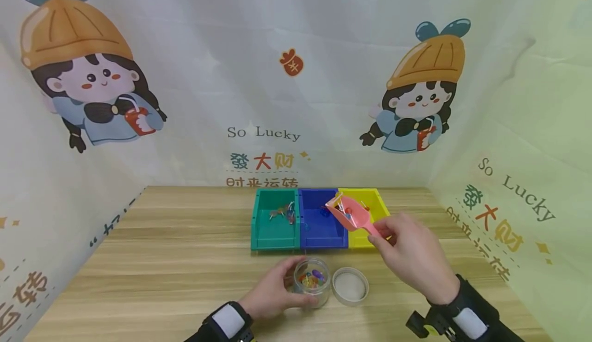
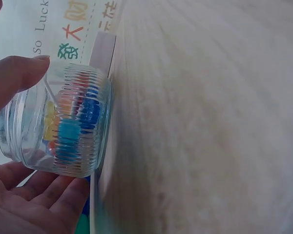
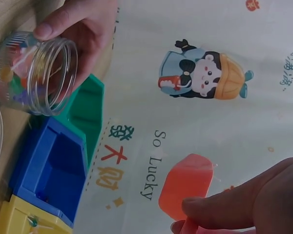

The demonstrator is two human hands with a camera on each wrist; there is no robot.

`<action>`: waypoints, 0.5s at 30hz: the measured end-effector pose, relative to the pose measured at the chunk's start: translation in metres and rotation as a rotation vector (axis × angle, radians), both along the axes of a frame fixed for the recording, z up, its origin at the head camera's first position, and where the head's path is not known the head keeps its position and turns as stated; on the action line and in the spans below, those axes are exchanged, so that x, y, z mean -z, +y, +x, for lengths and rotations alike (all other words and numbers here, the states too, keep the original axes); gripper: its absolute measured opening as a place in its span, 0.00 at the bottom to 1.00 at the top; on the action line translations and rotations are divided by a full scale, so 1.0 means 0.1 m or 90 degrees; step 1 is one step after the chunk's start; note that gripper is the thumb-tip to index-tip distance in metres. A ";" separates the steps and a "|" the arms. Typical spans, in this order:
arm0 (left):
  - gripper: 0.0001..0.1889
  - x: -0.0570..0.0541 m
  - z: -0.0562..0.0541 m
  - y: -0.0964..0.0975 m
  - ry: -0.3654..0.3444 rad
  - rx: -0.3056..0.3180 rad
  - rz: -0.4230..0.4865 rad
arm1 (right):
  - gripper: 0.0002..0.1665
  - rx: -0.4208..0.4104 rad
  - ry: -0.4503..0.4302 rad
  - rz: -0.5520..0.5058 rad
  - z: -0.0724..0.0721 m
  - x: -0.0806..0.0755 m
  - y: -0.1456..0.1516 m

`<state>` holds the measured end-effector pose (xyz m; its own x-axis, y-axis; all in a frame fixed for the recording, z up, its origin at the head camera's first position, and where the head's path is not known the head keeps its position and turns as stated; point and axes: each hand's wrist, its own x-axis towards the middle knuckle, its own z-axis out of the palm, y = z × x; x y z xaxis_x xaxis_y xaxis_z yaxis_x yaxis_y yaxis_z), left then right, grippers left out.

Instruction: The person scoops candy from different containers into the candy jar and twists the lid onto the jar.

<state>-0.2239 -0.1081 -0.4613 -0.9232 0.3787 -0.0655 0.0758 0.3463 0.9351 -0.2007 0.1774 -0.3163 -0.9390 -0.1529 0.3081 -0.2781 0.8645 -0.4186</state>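
Note:
My left hand (image 1: pixel 277 290) grips a clear glass jar (image 2: pixel 34 131) on the table, thumb on one side and fingers on the other. Small colourful pieces (image 1: pixel 311 279) lie inside it, and its mouth is uncovered. With my right hand (image 1: pixel 413 252) I hold a pink scoop (image 1: pixel 355 218) by its handle, raised over the blue and yellow bins. Several small pieces sit in the scoop, one with a white stick; their kind is too small to tell. Beside the jar lies a round lid (image 1: pixel 350 285).
Behind the jar stand three joined bins: green (image 1: pixel 277 236), blue (image 1: pixel 324 238) and yellow (image 1: pixel 380 208). A few small pieces (image 1: pixel 289 212) lie in the green one, and some show in the others. Printed cloth (image 1: pixel 333 100) surrounds the wooden table (image 1: pixel 176 259).

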 end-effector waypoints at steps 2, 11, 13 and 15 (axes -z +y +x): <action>0.48 0.00 0.00 0.00 0.004 0.000 -0.004 | 0.13 -0.006 0.002 0.004 0.04 0.00 0.01; 0.47 -0.04 -0.02 0.00 -0.015 0.001 -0.020 | 0.13 -0.019 -0.050 0.016 0.16 0.03 0.03; 0.47 -0.04 -0.02 0.00 -0.017 0.002 -0.023 | 0.12 -0.023 -0.050 0.017 0.19 0.04 0.04; 0.47 -0.05 -0.03 0.00 -0.017 0.004 -0.023 | 0.11 -0.025 -0.048 0.022 0.22 0.06 0.04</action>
<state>-0.2266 -0.1084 -0.4567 -0.9183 0.3821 -0.1038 0.0532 0.3789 0.9239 -0.1789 0.1814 -0.3221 -0.9524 -0.2000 0.2301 -0.2812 0.8677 -0.4099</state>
